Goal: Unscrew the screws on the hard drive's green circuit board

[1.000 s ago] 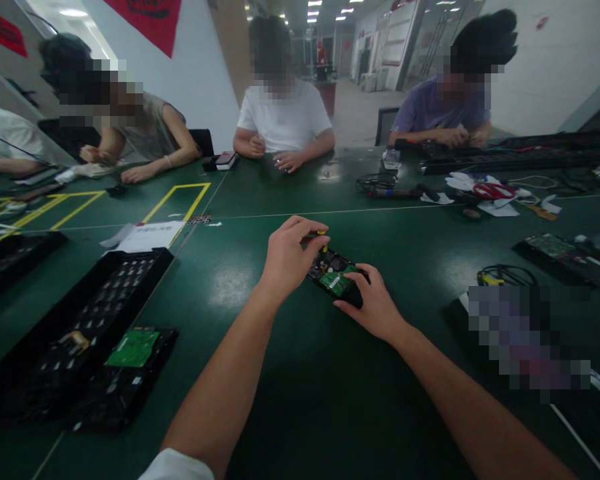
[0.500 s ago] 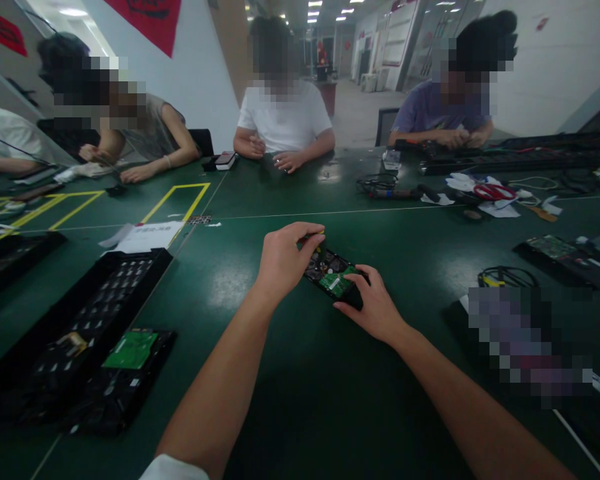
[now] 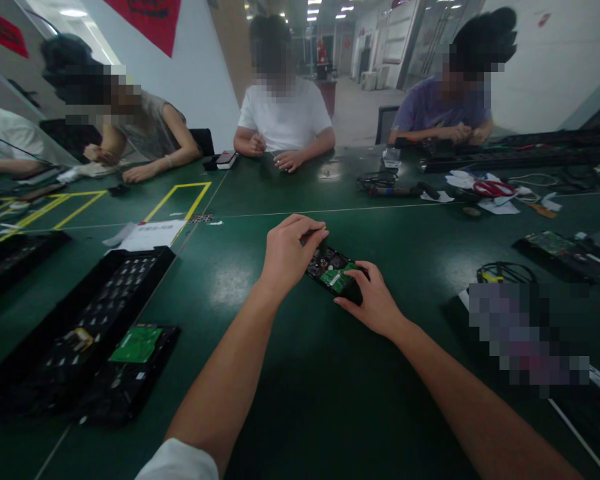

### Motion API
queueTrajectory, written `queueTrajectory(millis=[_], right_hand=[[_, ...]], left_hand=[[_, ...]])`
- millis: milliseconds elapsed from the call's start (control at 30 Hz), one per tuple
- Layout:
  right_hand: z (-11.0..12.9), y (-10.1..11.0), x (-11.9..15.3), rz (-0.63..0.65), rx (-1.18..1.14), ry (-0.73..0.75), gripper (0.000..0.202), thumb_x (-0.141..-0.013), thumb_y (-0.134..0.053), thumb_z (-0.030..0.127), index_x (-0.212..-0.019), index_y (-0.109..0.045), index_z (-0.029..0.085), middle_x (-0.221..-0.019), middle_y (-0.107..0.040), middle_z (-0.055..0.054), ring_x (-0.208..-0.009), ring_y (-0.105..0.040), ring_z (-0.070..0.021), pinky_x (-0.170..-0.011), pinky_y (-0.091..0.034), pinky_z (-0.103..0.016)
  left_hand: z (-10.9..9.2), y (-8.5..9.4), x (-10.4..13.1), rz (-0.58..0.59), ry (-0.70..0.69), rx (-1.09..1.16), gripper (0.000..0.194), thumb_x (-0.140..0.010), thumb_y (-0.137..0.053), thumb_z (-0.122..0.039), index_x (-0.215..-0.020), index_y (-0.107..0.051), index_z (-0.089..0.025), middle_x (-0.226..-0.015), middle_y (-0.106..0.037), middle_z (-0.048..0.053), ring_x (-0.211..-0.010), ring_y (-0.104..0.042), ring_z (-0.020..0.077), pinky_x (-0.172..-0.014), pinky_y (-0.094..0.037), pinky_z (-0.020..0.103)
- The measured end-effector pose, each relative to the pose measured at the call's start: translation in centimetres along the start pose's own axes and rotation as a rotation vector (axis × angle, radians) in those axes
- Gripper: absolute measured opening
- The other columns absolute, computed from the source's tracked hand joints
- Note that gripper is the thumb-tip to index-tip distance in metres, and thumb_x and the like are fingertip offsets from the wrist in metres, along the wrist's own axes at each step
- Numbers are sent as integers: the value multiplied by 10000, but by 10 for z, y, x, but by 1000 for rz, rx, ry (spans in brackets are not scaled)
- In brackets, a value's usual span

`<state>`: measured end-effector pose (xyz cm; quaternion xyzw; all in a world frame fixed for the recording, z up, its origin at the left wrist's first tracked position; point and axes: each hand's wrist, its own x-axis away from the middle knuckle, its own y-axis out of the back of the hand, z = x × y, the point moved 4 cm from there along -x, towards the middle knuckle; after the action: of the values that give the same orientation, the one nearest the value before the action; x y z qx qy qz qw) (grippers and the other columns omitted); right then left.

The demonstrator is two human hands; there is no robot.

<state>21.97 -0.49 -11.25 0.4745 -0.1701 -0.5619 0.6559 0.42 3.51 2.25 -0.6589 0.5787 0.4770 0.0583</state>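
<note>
Device [image 3: 325, 262] in head view: black, with green circuit board [image 3: 332, 278], resting on green table [image 3: 280, 407] between both hands. Left hand [image 3: 291, 248]: thumb and fingers drawn together in a pinch on a small yellow-topped item [image 3: 324, 228], mostly hidden, over the far-left end. Right hand [image 3: 375, 300]: thumb and fingers partly spread, gripping the near-right end. Possible faults: damage to exposed parts from a slipping item; rotation on smooth tabletop from a loose right-hand grip; board strain from excess finger pressure.

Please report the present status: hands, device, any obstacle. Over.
Left hand pinches small yellow item, mostly hidden, over black rectangular module with green circuit board. Right hand grips module's right end. Long black tray off left, not blocking.
</note>
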Motion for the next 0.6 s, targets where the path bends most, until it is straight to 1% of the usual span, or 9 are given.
queueTrajectory(millis=[133,300,367,500,600], right_hand=[[0,0,0,2,2,-1,597,-897,-770,535,-1381,-548,264,-1543,-415,-180,-1472,-455,-416,-1189,-467,-649],[-1,0,0,17,7,-17,618,-900,-765,541,-1401,-550,250,-1560,-404,-180,-1482,-445,-411,-1201,-462,-633],[-1,0,0,22,0,-17,627,-899,-764,552,-1408,-553,253,-1565,-400,-177,-1489,-439,-413,-1201,-463,-633],[-2,0,1,20,-11,-20,626,-902,-757,566,-1427,-552,293,-1568,-409,-163,-1490,-440,-423,-1180,-465,-682],[-3,-1,1,17,-7,-20,627,-906,-756,559,-1439,-546,303,-1571,-412,-160,-1497,-433,-425,-1178,-459,-697]], left_hand=[[3,-1,1,36,40,15,70,-943,-783,-168,-990,-782,-220,-1028,-804,29,-926,-765,174,-822,-642,305],[6,-4,3,76,83,8,147,-921,-812,-153,-1039,-748,-213,-1034,-806,27,-906,-774,179,-855,-643,325],[6,-4,3,73,78,0,155,-924,-803,-140,-1051,-743,-206,-1042,-796,35,-916,-767,182,-856,-642,328],[3,-1,1,53,49,-59,115,-940,-775,-140,-1037,-759,-201,-1082,-761,60,-1006,-739,204,-865,-642,342],[0,0,0,65,27,-86,94,-955,-762,-161,-1034,-771,-212,-1052,-763,54,-995,-736,204,-878,-640,350]])
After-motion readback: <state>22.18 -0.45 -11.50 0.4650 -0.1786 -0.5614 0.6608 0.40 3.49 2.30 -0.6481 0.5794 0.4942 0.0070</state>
